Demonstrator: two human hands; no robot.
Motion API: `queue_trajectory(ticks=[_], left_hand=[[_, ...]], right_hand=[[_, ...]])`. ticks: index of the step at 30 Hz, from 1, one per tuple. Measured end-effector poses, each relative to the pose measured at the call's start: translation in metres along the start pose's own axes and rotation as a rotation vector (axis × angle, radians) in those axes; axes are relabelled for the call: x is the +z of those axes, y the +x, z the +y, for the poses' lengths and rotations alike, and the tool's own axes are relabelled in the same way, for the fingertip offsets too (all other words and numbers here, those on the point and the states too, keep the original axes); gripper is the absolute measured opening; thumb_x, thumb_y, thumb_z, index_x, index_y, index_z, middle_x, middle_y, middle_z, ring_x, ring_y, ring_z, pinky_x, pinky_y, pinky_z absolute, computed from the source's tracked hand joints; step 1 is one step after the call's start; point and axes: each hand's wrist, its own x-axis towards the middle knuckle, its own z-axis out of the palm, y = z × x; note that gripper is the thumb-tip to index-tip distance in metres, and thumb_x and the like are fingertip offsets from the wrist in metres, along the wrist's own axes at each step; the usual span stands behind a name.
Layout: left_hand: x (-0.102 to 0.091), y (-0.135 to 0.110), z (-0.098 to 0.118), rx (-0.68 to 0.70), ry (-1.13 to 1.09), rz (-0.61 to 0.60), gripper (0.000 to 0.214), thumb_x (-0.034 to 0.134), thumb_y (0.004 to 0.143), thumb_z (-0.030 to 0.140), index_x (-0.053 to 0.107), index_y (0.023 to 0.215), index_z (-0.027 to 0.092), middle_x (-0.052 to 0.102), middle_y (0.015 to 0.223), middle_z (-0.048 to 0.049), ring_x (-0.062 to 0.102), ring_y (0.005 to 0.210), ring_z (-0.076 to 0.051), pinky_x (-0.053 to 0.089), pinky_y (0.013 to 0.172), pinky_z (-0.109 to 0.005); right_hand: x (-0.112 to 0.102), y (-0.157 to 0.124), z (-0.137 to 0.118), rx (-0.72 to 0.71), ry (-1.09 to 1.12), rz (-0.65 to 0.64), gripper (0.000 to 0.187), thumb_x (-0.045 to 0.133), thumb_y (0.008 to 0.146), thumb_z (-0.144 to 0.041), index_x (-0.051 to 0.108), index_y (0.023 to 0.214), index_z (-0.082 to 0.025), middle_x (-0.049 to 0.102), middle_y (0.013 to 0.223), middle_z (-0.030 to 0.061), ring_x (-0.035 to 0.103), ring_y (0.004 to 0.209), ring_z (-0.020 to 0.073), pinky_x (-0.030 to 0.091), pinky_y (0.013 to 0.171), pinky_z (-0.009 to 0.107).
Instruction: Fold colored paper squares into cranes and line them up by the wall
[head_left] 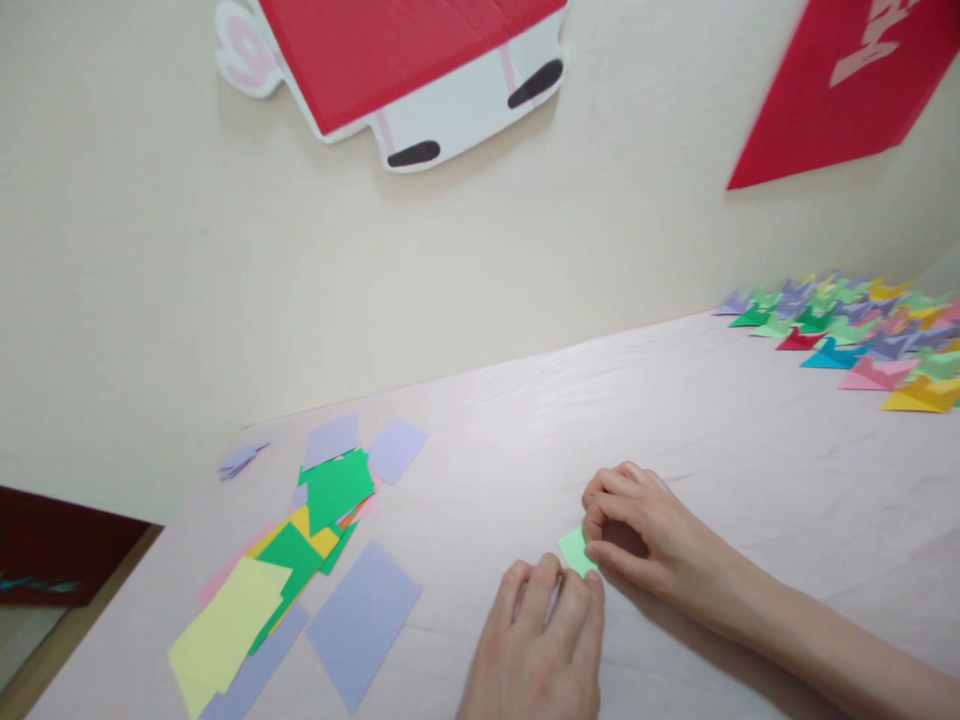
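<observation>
A small piece of light green paper (pixel 575 551) lies on the table between my two hands, part of it hidden under the fingers. My right hand (pixel 637 535) has its thumb and fingertips closed at the paper's right edge. From the near side, my left hand (pixel 541 635) reaches it with curled fingers, the tips pressed down at its lower edge. How far the paper is folded cannot be made out.
Flat coloured sheets spread across the left of the table (pixel 480 430), including a yellow sheet (pixel 229 625), a green sheet (pixel 340 487) and a lavender sheet (pixel 365 622). Several folded paper shapes (pixel 832 353) stand in rows at back right. A wall (pixel 480 270) borders the table's far edge.
</observation>
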Motion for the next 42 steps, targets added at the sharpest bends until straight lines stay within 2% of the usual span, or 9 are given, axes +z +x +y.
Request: queue_trajectory(ticks=[8,13,18,25,31,35,37,40,42], left_hand=[[0.001,0.002,0.001,-0.018,-0.001,-0.013,0.025,0.045,0.090,0.014,0.065,0.105,0.014,0.064,0.089,-0.0030,0.053,0.094,-0.021,0.040,0.084,-0.035],[0.003,-0.001,0.001,-0.063,-0.020,-0.027,0.027,0.048,0.084,0.014,0.065,0.105,0.017,0.066,0.100,-0.0055,0.054,0.101,-0.023,0.043,0.085,-0.036],[0.002,0.000,0.001,-0.050,-0.027,-0.029,0.031,0.049,0.082,0.015,0.065,0.109,0.017,0.067,0.110,-0.0058,0.053,0.108,-0.023,0.044,0.089,-0.036],[0.003,-0.004,0.002,-0.033,0.029,0.035,0.025,0.046,0.085,0.015,0.068,0.096,0.018,0.070,0.112,-0.0017,0.056,0.108,-0.021,0.042,0.087,-0.035],[0.007,-0.013,0.002,0.010,0.103,0.048,0.022,0.047,0.088,0.020,0.068,0.095,0.019,0.070,0.113,-0.0026,0.056,0.107,-0.020,0.042,0.085,-0.034],[0.010,-0.013,0.006,-0.010,0.121,0.136,0.022,0.045,0.087,0.013,0.067,0.090,0.017,0.071,0.106,-0.0037,0.059,0.102,-0.019,0.043,0.084,-0.033],[0.008,-0.010,0.008,-0.031,0.091,0.145,0.020,0.046,0.085,0.012,0.065,0.087,0.017,0.071,0.096,-0.0041,0.061,0.095,-0.020,0.045,0.082,-0.033],[0.001,-0.004,0.007,-0.087,-0.033,0.072,0.009,0.053,0.080,0.013,0.060,0.080,0.019,0.066,0.084,-0.0040,0.061,0.084,-0.022,0.048,0.072,-0.033],[-0.005,0.002,0.004,-0.136,-0.149,0.020,0.011,0.054,0.074,0.011,0.058,0.081,0.019,0.066,0.090,-0.0052,0.061,0.086,-0.022,0.049,0.072,-0.033]], right_hand=[[0.000,-0.002,-0.001,0.030,0.002,-0.011,0.014,0.055,0.084,-0.009,0.055,0.076,-0.020,0.060,0.088,0.0036,0.050,0.087,0.0218,0.038,0.081,0.039],[-0.003,-0.007,0.000,0.032,0.056,0.000,0.016,0.054,0.082,-0.008,0.054,0.089,-0.022,0.060,0.094,0.0033,0.050,0.091,0.0219,0.040,0.084,0.039],[-0.003,-0.008,-0.002,0.056,0.050,-0.004,0.023,0.056,0.073,-0.006,0.053,0.089,-0.022,0.060,0.096,0.0035,0.049,0.094,0.0232,0.040,0.085,0.040],[-0.003,-0.007,0.001,0.056,0.108,-0.001,0.030,0.048,0.072,0.000,0.054,0.092,-0.022,0.060,0.096,0.0037,0.050,0.094,0.0224,0.041,0.086,0.039],[-0.003,-0.005,0.004,0.031,0.138,0.023,0.033,0.045,0.068,0.002,0.055,0.090,-0.022,0.060,0.093,0.0034,0.051,0.092,0.0223,0.042,0.085,0.039],[-0.001,-0.007,0.005,0.013,0.181,0.069,0.034,0.039,0.070,0.002,0.055,0.088,-0.022,0.060,0.088,0.0036,0.052,0.088,0.0220,0.043,0.082,0.038],[0.000,-0.009,0.005,0.014,0.226,0.109,0.031,0.037,0.074,0.000,0.054,0.088,-0.022,0.059,0.088,0.0040,0.052,0.089,0.0220,0.045,0.082,0.038],[0.002,-0.013,0.002,0.037,0.206,0.151,0.021,0.042,0.080,-0.007,0.052,0.089,-0.023,0.058,0.090,0.0042,0.052,0.092,0.0228,0.045,0.082,0.039],[0.005,-0.015,0.000,0.041,0.138,0.151,0.014,0.047,0.082,-0.011,0.052,0.088,-0.022,0.058,0.092,0.0042,0.051,0.092,0.0232,0.044,0.083,0.039]])
